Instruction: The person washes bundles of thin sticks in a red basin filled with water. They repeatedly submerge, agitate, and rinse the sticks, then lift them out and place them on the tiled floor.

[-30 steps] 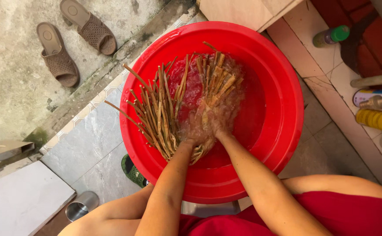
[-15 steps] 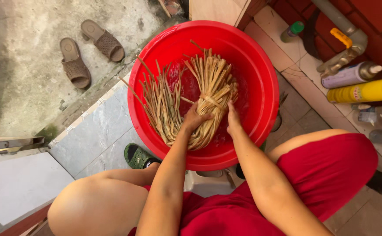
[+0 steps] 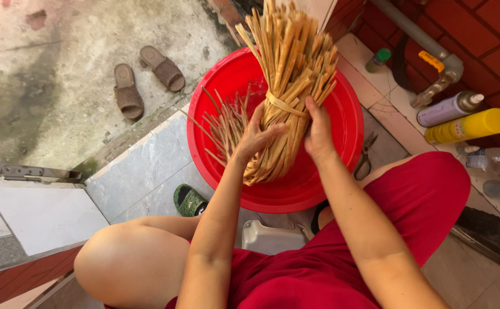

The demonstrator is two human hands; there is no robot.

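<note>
Your two hands have lifted the tied bundle of sticks point(image 3: 287, 86) out of the red basin point(image 3: 341, 166), where it lay half a second ago; it now stands above the rim. Left to right: two brown sandals point(image 3: 128, 90), loose sticks point(image 3: 224, 123) in the basin, your left hand point(image 3: 254, 137) and right hand point(image 3: 319, 131) gripping the bundle, two spray cans point(image 3: 462, 117). Open concrete lies left; brick wall crowds the right.
</note>
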